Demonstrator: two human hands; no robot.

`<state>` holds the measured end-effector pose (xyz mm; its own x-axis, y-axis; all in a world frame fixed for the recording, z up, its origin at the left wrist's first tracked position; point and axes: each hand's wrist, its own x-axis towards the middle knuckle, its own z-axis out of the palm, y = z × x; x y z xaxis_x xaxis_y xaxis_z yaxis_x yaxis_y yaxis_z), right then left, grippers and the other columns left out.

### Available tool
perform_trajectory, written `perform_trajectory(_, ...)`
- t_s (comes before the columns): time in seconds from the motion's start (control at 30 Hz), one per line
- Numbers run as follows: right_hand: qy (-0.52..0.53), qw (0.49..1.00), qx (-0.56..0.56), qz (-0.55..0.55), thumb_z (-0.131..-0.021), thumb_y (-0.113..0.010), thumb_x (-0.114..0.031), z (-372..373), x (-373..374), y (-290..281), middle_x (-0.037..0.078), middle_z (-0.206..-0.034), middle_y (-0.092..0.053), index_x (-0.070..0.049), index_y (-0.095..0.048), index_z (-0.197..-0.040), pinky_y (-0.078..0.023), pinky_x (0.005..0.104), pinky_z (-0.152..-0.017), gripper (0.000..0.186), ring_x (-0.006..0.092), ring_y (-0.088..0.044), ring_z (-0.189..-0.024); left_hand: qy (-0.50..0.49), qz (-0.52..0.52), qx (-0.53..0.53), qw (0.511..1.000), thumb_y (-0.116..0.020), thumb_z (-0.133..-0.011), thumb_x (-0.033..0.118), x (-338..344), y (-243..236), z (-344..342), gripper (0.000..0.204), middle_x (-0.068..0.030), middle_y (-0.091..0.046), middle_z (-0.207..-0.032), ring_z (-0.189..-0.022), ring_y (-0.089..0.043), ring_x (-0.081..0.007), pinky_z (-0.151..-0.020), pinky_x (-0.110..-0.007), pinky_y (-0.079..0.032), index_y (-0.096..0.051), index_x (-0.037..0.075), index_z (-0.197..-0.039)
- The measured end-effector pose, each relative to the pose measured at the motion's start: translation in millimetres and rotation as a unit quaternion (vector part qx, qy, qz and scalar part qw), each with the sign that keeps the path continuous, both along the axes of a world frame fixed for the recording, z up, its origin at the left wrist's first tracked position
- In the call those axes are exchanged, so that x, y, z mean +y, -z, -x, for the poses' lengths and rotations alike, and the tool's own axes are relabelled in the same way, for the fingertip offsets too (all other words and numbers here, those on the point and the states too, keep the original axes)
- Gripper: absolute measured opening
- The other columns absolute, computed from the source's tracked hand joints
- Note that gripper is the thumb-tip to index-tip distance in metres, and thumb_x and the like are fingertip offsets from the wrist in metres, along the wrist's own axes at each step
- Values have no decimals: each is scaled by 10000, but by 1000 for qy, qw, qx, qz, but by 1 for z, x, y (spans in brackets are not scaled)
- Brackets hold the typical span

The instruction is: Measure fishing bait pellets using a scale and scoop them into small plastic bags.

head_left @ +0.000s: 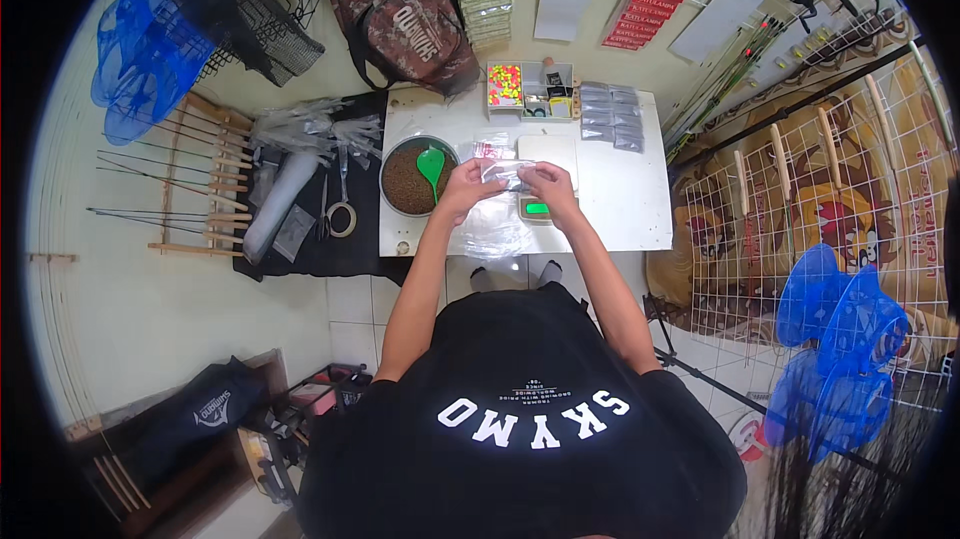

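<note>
My left hand (pixel 463 189) and my right hand (pixel 550 186) pinch the two sides of a small clear plastic bag (pixel 500 171) with something dark inside, held above the white table (pixel 640 209). Under and beside my right hand sits a digital scale (pixel 546 147) with a pale top and a lit green display. To the left of my left hand, a round bowl (pixel 392 201) holds brown pellets, and a green scoop (pixel 432 161) lies on them. Empty clear plastic bags (pixel 492 231) are spread on the table below my hands.
Filled small bags (pixel 612 119) lie in rows at the table's far right. A compartment box (pixel 560 104) with bright coloured bits stands at the back. On the black cloth to the left are a tape roll (pixel 342 220) and a plastic roll (pixel 280 204). Blue nets (pixel 845 339) hang at right.
</note>
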<state>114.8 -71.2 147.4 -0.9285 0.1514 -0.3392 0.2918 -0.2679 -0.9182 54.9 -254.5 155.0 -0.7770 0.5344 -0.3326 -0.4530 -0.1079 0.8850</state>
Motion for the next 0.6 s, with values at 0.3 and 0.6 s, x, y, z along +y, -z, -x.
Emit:
perform_trajectory(0.3,13,998,-10,58,-824,-706,-121,-2,17,-7,52,-941,-653,-26,-630,-961,-579,283,-681,184,125,-630,-833,15,-2,16,1000,-689,-830,54,16,-5,-4,299,-69,-642,-1024,-918,-626,-121,-846,-240,-507,-576,-24,-1096)
perform_trajectory(0.6,18,998,-21,61,-827,-711,-149,-2,33,-12,28,-877,-631,-43,-635,-925,-581,279,-661,163,99,-606,-766,0,8,-14,1000,-629,-893,123,34,-5,0,173,-59,-663,-935,-828,-627,-102,-754,-250,-533,-621,-7,-1007)
